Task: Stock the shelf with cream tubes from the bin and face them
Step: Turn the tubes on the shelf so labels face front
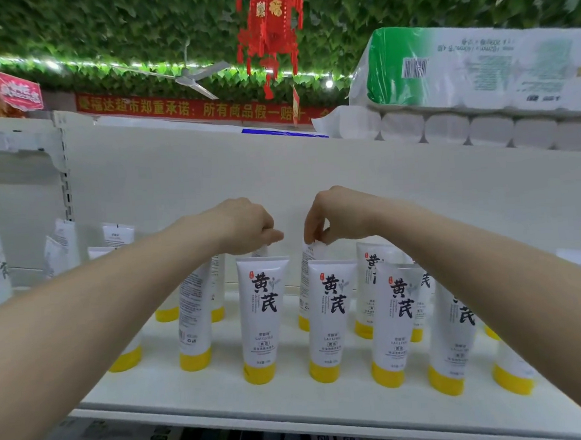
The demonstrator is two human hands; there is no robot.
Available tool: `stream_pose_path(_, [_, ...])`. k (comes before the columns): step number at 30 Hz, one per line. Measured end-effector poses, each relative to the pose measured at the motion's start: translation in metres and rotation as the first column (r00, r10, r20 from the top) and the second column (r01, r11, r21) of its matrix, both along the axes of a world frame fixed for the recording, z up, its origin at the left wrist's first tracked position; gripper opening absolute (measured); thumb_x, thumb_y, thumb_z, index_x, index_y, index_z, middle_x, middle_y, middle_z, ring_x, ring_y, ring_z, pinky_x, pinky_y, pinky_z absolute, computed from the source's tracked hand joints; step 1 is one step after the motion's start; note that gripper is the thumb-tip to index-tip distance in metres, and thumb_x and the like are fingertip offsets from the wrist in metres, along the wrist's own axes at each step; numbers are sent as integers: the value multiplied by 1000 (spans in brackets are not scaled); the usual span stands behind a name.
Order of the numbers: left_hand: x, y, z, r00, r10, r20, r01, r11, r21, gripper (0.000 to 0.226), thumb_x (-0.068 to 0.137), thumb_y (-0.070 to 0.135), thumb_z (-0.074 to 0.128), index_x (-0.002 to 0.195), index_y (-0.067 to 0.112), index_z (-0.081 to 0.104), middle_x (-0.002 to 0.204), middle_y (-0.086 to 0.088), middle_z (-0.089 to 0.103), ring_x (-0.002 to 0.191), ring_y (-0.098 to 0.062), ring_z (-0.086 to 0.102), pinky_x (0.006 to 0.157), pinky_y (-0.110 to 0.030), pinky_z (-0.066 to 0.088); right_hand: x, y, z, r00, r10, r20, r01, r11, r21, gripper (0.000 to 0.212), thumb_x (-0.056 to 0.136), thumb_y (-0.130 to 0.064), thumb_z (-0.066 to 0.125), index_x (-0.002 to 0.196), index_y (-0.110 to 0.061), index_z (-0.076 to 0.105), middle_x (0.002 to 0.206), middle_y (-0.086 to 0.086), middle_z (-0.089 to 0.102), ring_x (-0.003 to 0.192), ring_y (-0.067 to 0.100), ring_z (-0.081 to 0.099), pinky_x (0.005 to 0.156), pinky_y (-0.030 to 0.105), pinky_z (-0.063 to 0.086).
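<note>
White metal shelf (pixel 224 390) in a shop aisle, pale back panel behind, leafy green ceiling trim and a red hanging lantern (pixel 270 27) overhead; wrapped packs of toilet rolls (pixel 477 72) sit on the top ledge to the right.

Stock: white plastic cream tubes with yellow caps (pixel 264 320), standing cap-down in loose rows on the shelf. Front-row tubes show their black printed characters forward; several behind and to the left are turned side-on or back-on. No bin is visible.

Left hand (pixel 248 227): grip closed in a pinch on the flat crimped top of a back-row tube (pixel 262 252), mostly hidden behind the front one.

Right hand (pixel 333 219): grip closed in a pinch on the crimped top of a second back-row tube (pixel 310 262), whose fine-print side faces out.

Handling, as judged: tubes look light, with soft squeezable walls and a glossy, somewhat slippery skin. The stiff crimped seam is the surest hold for twisting. Standing on narrow caps, they are likely to tip, and a nudge could topple close neighbours.
</note>
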State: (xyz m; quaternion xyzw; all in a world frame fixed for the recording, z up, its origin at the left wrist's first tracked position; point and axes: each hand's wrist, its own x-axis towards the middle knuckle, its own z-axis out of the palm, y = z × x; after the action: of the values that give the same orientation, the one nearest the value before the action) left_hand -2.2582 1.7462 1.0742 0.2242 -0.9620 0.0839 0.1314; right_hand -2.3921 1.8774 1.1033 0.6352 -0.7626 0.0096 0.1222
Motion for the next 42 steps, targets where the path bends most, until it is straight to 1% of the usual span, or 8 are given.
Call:
stream_pose_path(4, [3,-3,-1,996,-60,-61,58,998,-28,15,90,37,58,88,25,67,81,8,60,82,-15,53,72,-27,41,0,0,-1,999,-23,38,24,999,-28,12,81,-15,75,92,-20,76,86,-7,70,81,9,59,66,14,41])
stream_pose_path(6, [5,-4,-1,993,-89,-75,86,995,-39,6,87,27,62,90,25,67,84,8,61,82,-14,51,73,-26,41,1,-1,-3,1000,-22,20,23,999,-34,10,81,-19,75,91,-20,75,85,-7,67,82,11,58,64,13,39])
stream_pose_path(12, [7,-4,-3,985,-123,-124,126,992,18,21,87,19,66,106,26,61,93,7,64,86,-14,51,74,-27,40,4,0,-5,998,-55,5,55,998,-25,11,84,-21,72,95,-18,72,95,-2,71,87,16,60,76,25,44])
stream_pose_path(27, [8,-6,-7,973,-165,-160,170,985,17,18,88,20,66,103,29,63,98,8,69,87,-10,56,77,-25,44,6,-2,-9,994,-80,-75,78,997,-25,16,88,-22,66,102,-16,70,88,-3,63,86,17,56,81,30,48])
stream_pose_path(31, [15,-5,-4,976,-153,-156,158,987,18,18,88,22,65,104,29,65,99,10,68,94,-11,58,83,-28,46,3,2,-12,989,-83,-125,78,996,-47,18,90,-29,62,106,-23,67,99,-2,64,94,17,52,82,31,44])
stream_pose_path(35, [30,2,11,964,-148,-219,140,989,-55,17,89,23,64,105,28,66,104,9,69,102,-13,60,89,-32,46,3,12,-8,969,-84,-232,54,990,-132,24,93,-35,56,116,-30,63,108,0,64,108,22,50,85,34,40])
stream_pose_path(40, [70,17,20,946,-101,-308,29,972,-231,21,92,26,59,112,29,63,114,9,64,108,-17,54,84,-31,40,18,37,0,902,-41,-430,-81,962,-261,28,96,-36,53,122,-29,60,108,-2,67,110,23,48,83,36,38])
stream_pose_path(42, [91,24,15,935,-80,-347,-28,955,-296,21,92,27,59,113,30,63,115,8,63,110,-19,51,84,-33,41,29,46,-2,890,-10,-456,-148,939,-309,30,96,-37,52,124,-28,58,108,-2,67,111,23,48,85,37,39])
